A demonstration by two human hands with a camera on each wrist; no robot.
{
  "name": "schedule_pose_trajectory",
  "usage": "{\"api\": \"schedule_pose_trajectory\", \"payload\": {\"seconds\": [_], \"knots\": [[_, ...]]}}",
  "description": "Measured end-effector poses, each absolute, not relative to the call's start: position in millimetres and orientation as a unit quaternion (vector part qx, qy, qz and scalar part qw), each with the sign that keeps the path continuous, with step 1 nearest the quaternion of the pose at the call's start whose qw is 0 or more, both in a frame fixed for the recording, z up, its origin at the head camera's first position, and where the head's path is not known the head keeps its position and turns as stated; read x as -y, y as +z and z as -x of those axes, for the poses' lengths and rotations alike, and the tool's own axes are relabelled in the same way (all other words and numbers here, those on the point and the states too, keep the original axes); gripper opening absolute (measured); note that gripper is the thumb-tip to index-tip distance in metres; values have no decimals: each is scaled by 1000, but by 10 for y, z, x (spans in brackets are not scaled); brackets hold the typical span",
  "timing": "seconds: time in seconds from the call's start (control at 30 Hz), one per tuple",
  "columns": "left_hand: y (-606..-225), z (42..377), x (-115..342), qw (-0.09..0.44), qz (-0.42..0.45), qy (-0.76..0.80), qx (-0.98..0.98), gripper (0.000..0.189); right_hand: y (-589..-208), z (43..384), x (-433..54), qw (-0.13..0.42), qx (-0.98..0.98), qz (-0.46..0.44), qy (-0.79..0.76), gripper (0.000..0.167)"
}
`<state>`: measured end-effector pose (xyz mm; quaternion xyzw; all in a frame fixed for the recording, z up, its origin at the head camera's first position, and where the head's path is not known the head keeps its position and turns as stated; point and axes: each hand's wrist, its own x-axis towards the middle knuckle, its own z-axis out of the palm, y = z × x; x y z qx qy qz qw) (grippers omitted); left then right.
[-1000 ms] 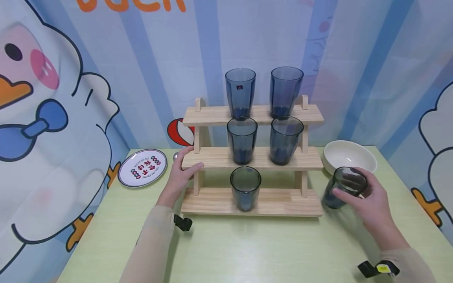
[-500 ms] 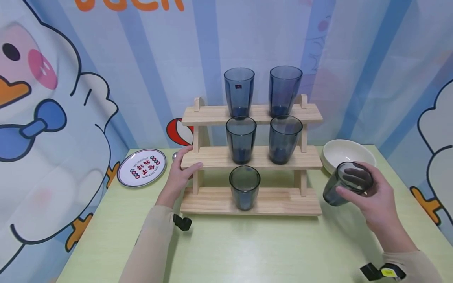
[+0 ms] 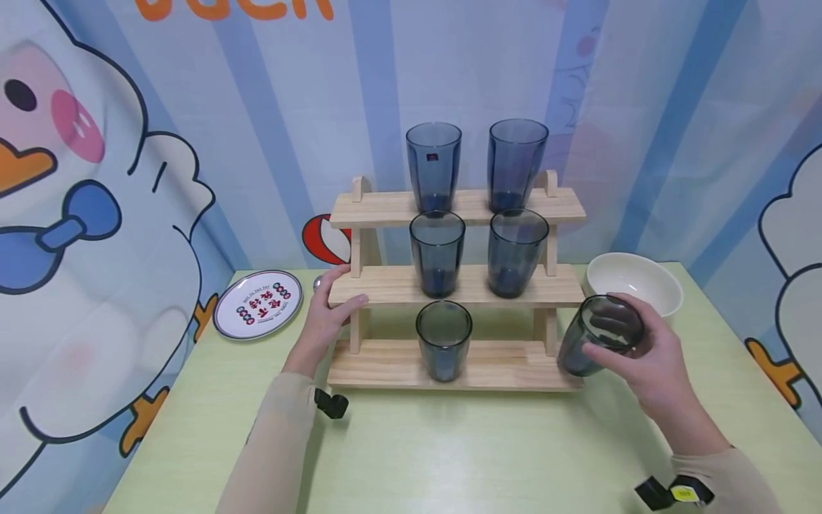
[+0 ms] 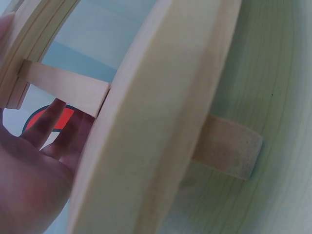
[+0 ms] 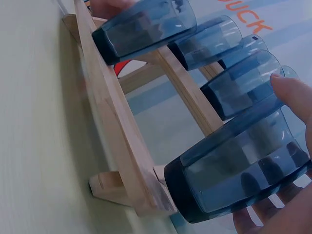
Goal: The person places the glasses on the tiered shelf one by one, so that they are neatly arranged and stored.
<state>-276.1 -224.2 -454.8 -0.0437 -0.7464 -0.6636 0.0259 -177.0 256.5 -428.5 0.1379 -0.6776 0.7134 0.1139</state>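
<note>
A three-tier wooden display shelf [image 3: 507,368] stands on the table. At its left end my left hand [image 3: 321,321] grips the middle tier, thumb in front; in the left wrist view its fingers [image 4: 46,126] reach past an upright. My right hand [image 3: 661,364] holds a tinted blue-grey glass [image 3: 576,350], tilted, by its side with thumb and fingers. The glass's base is beside the bottom tier's right end; whether they touch I cannot tell. Upright on the bottom tier sits one glass [image 3: 444,346]. Two glasses [image 3: 438,257] stand on the middle tier and two more [image 3: 434,168] on top.
Behind my right hand sits a white bowl [image 3: 632,282], partly covered by the held glass and hand. A round plate [image 3: 257,325] with red lettering lies left of the shelf. A patterned cloth backdrop [image 3: 282,107] rises behind the pale green table [image 3: 411,457].
The glass in my right hand has been lifted and tilted, then moved left to the bottom tier's right end. My left hand keeps its place on the shelf.
</note>
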Motion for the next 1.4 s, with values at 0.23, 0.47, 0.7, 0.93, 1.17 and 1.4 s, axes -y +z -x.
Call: {"api": "schedule_pose_trajectory", "payload": {"seconds": [0.23,0.47,0.7,0.93,1.17,1.4], "knots": [[-4525,2761,2232,24,42,-659,750,65,-4253,1804,-2393,98,694,-153,697,78],[-4528,2764,2233,24,41,-661,749,65,-4235,1876,-2245,91,710,-164,678,78],[-4545,2764,2238,23,37,-660,750,64,-4243,1909,-2114,82,737,-167,649,77],[-4552,2761,2240,22,36,-664,746,64,-4227,1916,-1991,62,753,-169,633,79],[-4552,2751,2242,23,39,-664,746,65,-4228,1940,-1910,54,768,-175,614,81],[-4544,2752,2238,26,41,-665,745,64,-4257,1960,-1884,41,775,-175,606,79]]}}
